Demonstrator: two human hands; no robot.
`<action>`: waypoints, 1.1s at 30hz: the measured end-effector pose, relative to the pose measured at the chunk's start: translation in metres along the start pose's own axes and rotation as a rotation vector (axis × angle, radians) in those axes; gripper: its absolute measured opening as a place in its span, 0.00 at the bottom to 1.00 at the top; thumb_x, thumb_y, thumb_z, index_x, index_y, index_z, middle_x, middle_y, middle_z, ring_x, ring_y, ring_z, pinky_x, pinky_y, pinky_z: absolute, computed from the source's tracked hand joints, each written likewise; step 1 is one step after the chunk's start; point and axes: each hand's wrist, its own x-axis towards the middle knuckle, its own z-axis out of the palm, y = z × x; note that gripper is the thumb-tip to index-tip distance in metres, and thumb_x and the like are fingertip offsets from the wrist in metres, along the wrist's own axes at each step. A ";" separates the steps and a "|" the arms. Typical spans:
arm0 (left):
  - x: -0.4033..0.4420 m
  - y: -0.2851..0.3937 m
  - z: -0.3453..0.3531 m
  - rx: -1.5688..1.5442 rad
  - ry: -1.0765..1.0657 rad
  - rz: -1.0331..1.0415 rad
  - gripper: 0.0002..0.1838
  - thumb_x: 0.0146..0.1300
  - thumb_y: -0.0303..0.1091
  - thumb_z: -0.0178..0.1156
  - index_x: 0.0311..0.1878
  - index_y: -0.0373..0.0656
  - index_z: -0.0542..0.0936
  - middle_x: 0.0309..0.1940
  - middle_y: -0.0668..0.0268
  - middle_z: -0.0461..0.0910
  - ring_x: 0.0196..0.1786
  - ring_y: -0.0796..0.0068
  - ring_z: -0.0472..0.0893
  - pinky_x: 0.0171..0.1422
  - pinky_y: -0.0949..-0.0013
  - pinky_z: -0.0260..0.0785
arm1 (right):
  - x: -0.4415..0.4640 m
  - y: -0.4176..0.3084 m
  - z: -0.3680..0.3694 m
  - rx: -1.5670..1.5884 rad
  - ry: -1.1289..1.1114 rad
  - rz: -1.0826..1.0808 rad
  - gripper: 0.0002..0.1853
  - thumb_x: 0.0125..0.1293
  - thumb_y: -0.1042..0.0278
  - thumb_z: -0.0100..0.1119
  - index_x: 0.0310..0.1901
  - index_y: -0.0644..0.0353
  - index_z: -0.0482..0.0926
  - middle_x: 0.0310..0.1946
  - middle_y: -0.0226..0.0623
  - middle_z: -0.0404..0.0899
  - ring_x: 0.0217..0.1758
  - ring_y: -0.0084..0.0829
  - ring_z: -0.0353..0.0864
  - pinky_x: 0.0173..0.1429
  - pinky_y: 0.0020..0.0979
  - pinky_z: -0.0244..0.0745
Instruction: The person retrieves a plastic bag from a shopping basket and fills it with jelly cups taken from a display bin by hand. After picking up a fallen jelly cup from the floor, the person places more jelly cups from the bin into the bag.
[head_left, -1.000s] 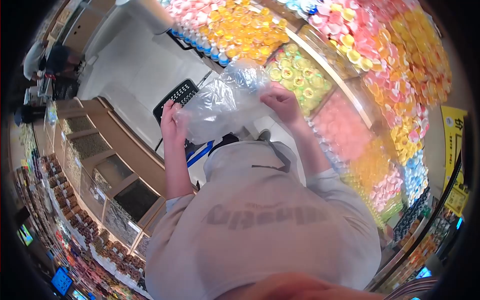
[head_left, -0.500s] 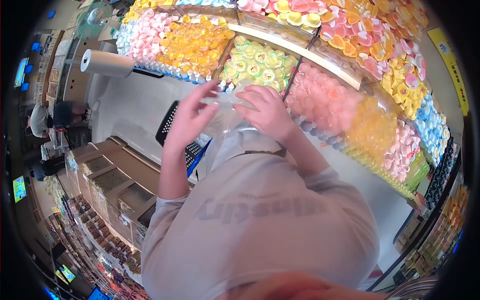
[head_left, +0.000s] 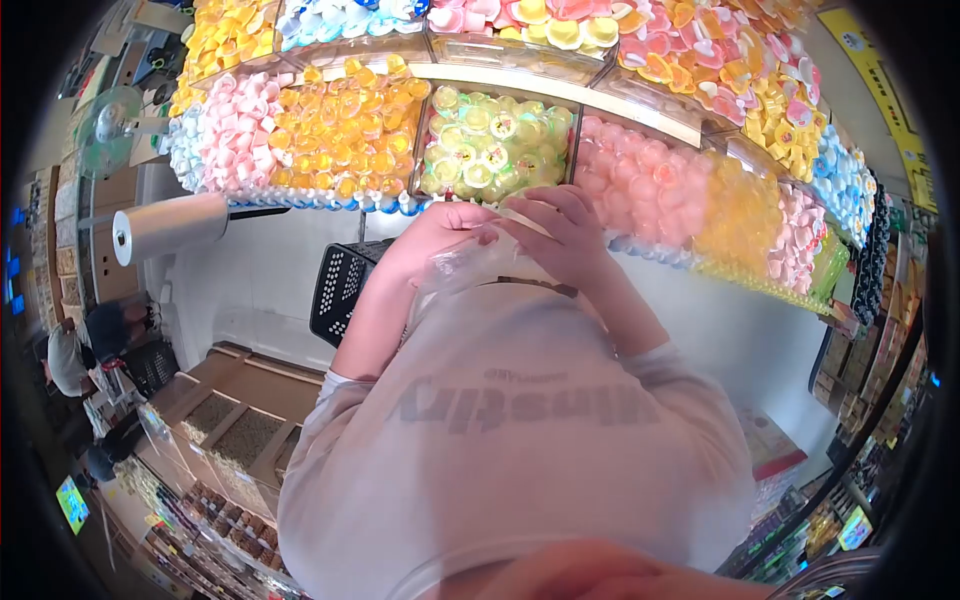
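In front of my chest I hold a clear plastic bag [head_left: 452, 268] with both hands. My left hand [head_left: 440, 238] is closed, its fingers pinching the film near the bag's top. Against it, my right hand [head_left: 562, 240] curls its fingers over the same edge; its fingertips are partly hidden. The bag hangs crumpled below my left hand, and I cannot make out any contents. Just beyond the hands is a bin of green jelly cups [head_left: 490, 150], with orange jelly cups [head_left: 350, 130] to its left and pink jelly cups [head_left: 640, 185] to its right.
A roll of plastic bags [head_left: 172, 228] sticks out at the left of the display. A black basket [head_left: 340, 290] is beside my left forearm. Wooden bins [head_left: 240, 425] stand at lower left, and a person [head_left: 68, 355] is farther off. Upper bins hold gummy candies [head_left: 690, 70].
My hands have come closer together, and the bag now hangs more to the left, below my left hand. The view has turned, and the display sits more level.
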 end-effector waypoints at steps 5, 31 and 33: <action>-0.021 0.061 -0.078 0.276 0.327 0.274 0.05 0.64 0.23 0.59 0.41 0.36 0.82 0.34 0.70 0.83 0.35 0.86 0.78 0.39 0.78 0.71 | 0.047 -0.012 0.010 0.035 0.097 0.106 0.16 0.46 0.65 0.71 0.40 0.48 0.84 0.49 0.30 0.77 0.54 0.38 0.74 0.53 0.39 0.72; 0.004 0.097 -0.100 0.371 0.367 0.487 0.08 0.69 0.30 0.53 0.43 0.37 0.79 0.25 0.72 0.74 0.27 0.82 0.72 0.34 0.77 0.65 | 0.078 -0.019 0.049 0.190 -0.184 0.477 0.14 0.59 0.68 0.64 0.47 0.61 0.83 0.44 0.38 0.81 0.49 0.39 0.77 0.52 0.38 0.71; 0.002 0.102 -0.101 0.181 0.415 0.526 0.08 0.72 0.29 0.50 0.43 0.38 0.79 0.24 0.74 0.72 0.25 0.85 0.69 0.31 0.79 0.61 | 0.070 -0.009 0.049 0.392 -0.371 0.510 0.15 0.63 0.69 0.61 0.51 0.61 0.81 0.45 0.36 0.82 0.48 0.38 0.79 0.54 0.36 0.72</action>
